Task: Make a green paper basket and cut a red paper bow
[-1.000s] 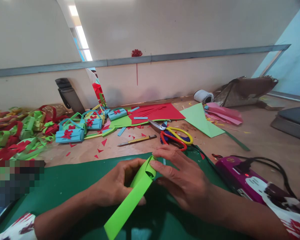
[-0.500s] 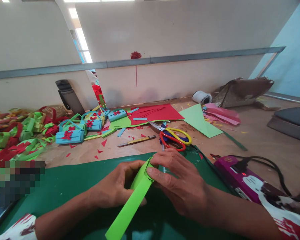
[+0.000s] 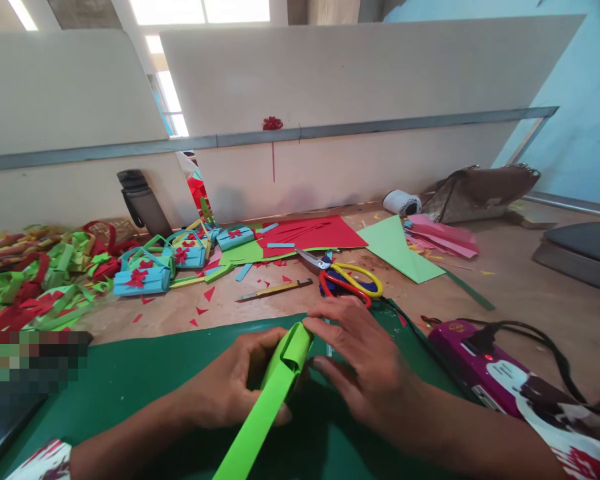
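My left hand is closed around a folded light-green paper piece, thumb on the near side, holding it up above the green cutting mat. From its folded end a long flat green strip runs down toward me. At the top of that end a flap stands slightly raised, with a dark gap under it. My right hand is on the right of the piece, fingers stretched and thumb apart. Its index fingertip is at the folded end's upper edge; whether it touches is hard to tell.
Red- and yellow-handled scissors and a craft knife lie beyond the mat. Small blue paper bags and a colourful paper heap are left. Red sheets lie behind. A purple power strip with cables is right.
My right thumb has come off the folded end and my right hand has loosened from its pinch. The flap there now shows a gap. The view has tilted up slightly.
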The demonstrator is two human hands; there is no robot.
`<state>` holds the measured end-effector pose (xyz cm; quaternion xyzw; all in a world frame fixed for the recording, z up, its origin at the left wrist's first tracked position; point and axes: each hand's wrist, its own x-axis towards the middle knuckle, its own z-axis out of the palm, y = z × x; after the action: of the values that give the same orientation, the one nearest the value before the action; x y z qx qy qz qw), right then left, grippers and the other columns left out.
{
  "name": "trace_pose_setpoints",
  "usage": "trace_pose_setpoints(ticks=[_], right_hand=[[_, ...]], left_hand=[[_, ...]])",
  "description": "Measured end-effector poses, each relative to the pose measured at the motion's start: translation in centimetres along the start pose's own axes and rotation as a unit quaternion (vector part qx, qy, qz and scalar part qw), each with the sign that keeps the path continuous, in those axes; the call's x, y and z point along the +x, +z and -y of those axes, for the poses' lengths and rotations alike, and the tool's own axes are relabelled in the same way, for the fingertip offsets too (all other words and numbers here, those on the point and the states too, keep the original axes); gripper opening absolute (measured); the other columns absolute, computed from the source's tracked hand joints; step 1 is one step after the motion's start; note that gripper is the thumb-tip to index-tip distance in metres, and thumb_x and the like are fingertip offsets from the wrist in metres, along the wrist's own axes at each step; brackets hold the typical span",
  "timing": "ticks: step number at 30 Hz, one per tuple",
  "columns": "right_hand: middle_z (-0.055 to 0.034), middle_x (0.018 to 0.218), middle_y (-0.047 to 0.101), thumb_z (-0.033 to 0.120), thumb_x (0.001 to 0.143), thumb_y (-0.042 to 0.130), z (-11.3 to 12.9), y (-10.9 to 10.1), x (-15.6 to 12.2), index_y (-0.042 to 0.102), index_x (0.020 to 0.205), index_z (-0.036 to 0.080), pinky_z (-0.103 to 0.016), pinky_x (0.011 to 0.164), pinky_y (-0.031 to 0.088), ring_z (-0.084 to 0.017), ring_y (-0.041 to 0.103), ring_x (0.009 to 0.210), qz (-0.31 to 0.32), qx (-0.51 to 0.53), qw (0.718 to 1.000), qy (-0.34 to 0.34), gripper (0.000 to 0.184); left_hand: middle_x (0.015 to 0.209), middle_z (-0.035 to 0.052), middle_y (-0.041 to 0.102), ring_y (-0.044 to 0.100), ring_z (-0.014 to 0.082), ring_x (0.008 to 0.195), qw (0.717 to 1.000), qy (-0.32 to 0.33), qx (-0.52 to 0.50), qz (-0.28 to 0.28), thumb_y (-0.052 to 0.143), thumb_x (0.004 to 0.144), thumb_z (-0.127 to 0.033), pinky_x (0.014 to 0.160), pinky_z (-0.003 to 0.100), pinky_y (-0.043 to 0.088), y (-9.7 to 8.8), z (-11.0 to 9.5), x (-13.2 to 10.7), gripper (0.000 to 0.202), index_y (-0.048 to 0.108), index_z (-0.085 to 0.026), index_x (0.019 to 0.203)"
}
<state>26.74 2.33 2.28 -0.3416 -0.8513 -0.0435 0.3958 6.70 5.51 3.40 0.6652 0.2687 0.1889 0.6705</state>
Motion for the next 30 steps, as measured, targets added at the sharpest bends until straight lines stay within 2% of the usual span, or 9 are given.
trace_pose_setpoints(ticks=[3,11,16,19,26,30], right_hand=[[-0.0149,0.110,0.053,0.007,0.079,0.055,-0.2,0.1,-0.1,0.052,0.111,0.009,-0.048,0.092,0.041,-0.025,0.047,0.106,0.004,0.014,1.000,0.015,0.032],[-0.0159,0.111,0.052,0.006,0.080,0.049,-0.1,0.5,-0.2,0.051,0.112,0.010,-0.050,0.094,0.041,-0.027,0.047,0.109,0.014,0.012,1.000,-0.008,0.033],[-0.0145,0.117,0.049,0.007,0.082,0.050,-0.2,0.8,-0.5,0.047,0.120,0.014,-0.042,0.095,0.044,-0.023,0.047,0.113,0.006,0.052,0.999,-0.004,0.038],[-0.0144,0.119,0.046,0.007,0.083,0.051,-0.1,0.7,-0.5,0.048,0.119,0.014,-0.042,0.097,0.042,-0.023,0.044,0.116,0.007,0.071,0.997,-0.012,0.037],[-0.0156,0.121,0.045,0.009,0.083,0.052,1.1,-0.3,0.0,0.049,0.118,0.013,-0.041,0.097,0.043,-0.024,0.045,0.118,0.021,0.093,0.995,-0.008,0.035],[-0.0137,0.120,0.044,0.011,0.081,0.055,1.7,-0.7,0.2,0.052,0.111,0.014,-0.039,0.099,0.041,-0.022,0.043,0.119,0.045,0.112,0.993,-0.003,0.030]], left_hand=[[0.081,0.0033,0.056,0.046,0.0141,0.069,1.000,-0.005,0.006,-0.002,0.067,0.056,-0.025,0.061,0.025,0.037,0.1,-0.1,0.0,0.037,0.053,-0.014,0.088],[0.080,0.0033,0.056,0.048,0.0153,0.072,1.000,0.011,-0.003,-0.006,0.068,0.056,-0.028,0.064,0.026,0.039,0.0,0.0,0.1,0.037,0.054,-0.014,0.088],[0.075,0.0009,0.055,0.045,0.0122,0.065,1.000,-0.001,-0.006,-0.004,0.069,0.054,-0.025,0.058,0.023,0.038,0.0,-0.2,0.2,0.036,0.054,-0.014,0.085],[0.077,0.0009,0.055,0.046,0.0127,0.067,1.000,0.001,-0.003,-0.003,0.068,0.055,-0.024,0.060,0.023,0.039,0.0,0.0,0.1,0.039,0.054,-0.014,0.091],[0.080,-0.0002,0.054,0.049,0.0142,0.073,1.000,0.017,-0.016,-0.006,0.068,0.058,-0.020,0.067,0.026,0.041,0.1,0.3,0.0,0.034,0.052,-0.016,0.088],[0.078,-0.0016,0.052,0.046,0.0130,0.070,1.000,0.012,-0.012,0.002,0.068,0.060,-0.023,0.063,0.024,0.039,0.3,0.3,0.1,0.038,0.054,-0.016,0.094]])
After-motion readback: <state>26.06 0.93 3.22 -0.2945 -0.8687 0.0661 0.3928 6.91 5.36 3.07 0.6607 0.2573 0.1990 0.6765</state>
